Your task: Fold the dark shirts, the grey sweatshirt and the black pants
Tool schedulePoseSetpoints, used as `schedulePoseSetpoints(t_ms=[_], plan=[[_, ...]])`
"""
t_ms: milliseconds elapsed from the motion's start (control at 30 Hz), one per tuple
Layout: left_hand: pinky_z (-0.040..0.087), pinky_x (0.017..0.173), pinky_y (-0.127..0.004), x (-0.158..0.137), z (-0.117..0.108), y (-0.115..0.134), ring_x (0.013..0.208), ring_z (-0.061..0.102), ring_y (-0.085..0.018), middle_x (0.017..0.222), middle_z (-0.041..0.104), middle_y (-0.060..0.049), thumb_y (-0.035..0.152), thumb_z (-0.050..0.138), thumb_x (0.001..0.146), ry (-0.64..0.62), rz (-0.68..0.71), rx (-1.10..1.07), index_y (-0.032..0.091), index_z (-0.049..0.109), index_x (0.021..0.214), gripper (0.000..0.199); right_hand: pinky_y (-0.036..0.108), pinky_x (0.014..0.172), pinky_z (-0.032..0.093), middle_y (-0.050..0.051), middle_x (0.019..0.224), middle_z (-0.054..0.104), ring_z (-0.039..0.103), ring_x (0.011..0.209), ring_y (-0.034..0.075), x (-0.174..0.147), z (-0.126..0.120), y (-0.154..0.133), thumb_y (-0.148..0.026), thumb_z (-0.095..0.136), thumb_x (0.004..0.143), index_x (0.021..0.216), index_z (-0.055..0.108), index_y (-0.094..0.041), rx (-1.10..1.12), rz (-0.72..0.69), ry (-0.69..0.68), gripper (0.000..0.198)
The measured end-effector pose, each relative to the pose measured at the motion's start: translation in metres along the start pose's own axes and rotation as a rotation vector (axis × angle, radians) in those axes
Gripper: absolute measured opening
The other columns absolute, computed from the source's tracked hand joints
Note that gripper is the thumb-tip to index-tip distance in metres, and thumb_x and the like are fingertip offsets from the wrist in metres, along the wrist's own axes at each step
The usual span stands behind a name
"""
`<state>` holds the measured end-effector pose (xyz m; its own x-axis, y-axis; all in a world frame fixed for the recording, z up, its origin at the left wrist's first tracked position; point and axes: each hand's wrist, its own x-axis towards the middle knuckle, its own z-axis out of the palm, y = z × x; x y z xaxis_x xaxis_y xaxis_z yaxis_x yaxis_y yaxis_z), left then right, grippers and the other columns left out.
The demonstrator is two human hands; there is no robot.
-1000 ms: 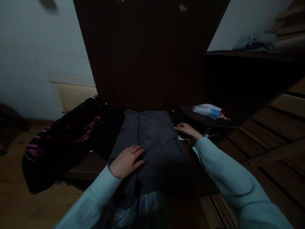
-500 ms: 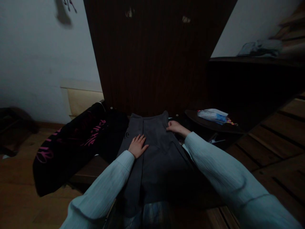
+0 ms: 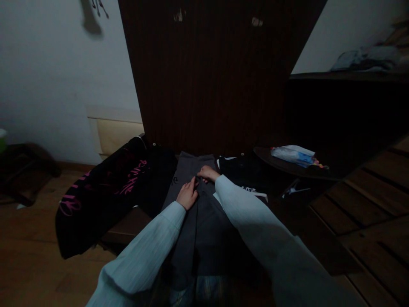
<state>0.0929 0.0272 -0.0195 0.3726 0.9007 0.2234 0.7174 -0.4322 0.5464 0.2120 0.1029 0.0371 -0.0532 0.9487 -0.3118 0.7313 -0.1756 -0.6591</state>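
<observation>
A dark grey garment (image 3: 204, 213) is spread lengthwise in front of me, with a small black mark near its upper left edge. Which kind of garment it is, I cannot tell. My left hand (image 3: 188, 194) lies palm down on it, fingers extended toward its middle. Close beside those fingertips, my right hand (image 3: 208, 173) is closed on the garment's fabric, which is folded in from the right. Left of it lies a black garment (image 3: 105, 194) with pink lettering. On its right is another black garment (image 3: 239, 168) with white marks, partly hidden by my right sleeve.
A dark wooden panel (image 3: 211, 85) rises behind the garments. A rounded dark shelf (image 3: 265, 157) at the right carries a blue and white plastic packet (image 3: 294, 154). Wooden slats (image 3: 377, 192) are farther right. A dark stool (image 3: 22, 170) stands at the left.
My right hand has moved left from the garment's right edge to its middle, bringing the fabric over. The black garment on the right shows more. My left hand stays on the cloth.
</observation>
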Motion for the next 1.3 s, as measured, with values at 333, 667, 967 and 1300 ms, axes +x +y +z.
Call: schedulePoseSetpoints(t_ms=[333, 667, 967, 1300], plan=[[0.037, 0.094, -0.032, -0.001, -0.004, 0.002, 0.108, 0.050, -0.019, 0.106, 0.063, -0.006, 0.020, 0.036, 0.081, 0.065, -0.028, -0.110, 0.013, 0.031, 0.132, 0.052, 0.023, 0.058, 0.044, 0.011, 0.063, 0.065, 0.063, 0.067, 0.019, 0.023, -0.026, -0.009, -0.043, 0.048, 0.079, 0.067, 0.065, -0.009, -0.367, -0.040, 0.088, 0.040], [0.042, 0.082, -0.029, 0.009, 0.000, 0.038, 0.095, 0.058, -0.022, 0.102, 0.064, -0.011, 0.037, 0.039, 0.084, -0.074, -0.126, -0.040, 0.015, 0.060, 0.100, 0.034, 0.027, 0.076, 0.045, 0.018, 0.107, 0.062, 0.058, 0.099, 0.025, 0.053, 0.001, -0.021, -0.036, 0.059, 0.070, 0.103, 0.063, -0.009, -0.471, -0.001, 0.314, 0.042], [0.040, 0.059, -0.020, 0.021, 0.013, 0.053, 0.061, 0.052, -0.010, 0.067, 0.056, 0.002, 0.013, 0.053, 0.067, 0.128, -0.345, -0.725, 0.016, 0.055, 0.078, 0.011, 0.027, 0.078, 0.044, 0.021, 0.105, 0.060, 0.058, 0.100, 0.024, 0.058, -0.036, -0.031, -0.016, 0.050, 0.078, 0.106, 0.060, -0.009, -0.451, -0.009, 0.495, 0.031], [0.030, 0.039, -0.014, 0.023, 0.029, 0.028, 0.037, 0.036, -0.004, 0.056, 0.049, 0.007, 0.002, 0.039, 0.066, 0.028, -0.533, -1.095, 0.016, 0.052, 0.101, 0.040, 0.026, 0.078, 0.043, 0.020, 0.102, 0.063, 0.058, 0.099, 0.024, 0.079, -0.011, -0.023, -0.029, 0.051, 0.082, 0.095, 0.065, -0.008, -0.384, -0.074, 0.294, 0.029]])
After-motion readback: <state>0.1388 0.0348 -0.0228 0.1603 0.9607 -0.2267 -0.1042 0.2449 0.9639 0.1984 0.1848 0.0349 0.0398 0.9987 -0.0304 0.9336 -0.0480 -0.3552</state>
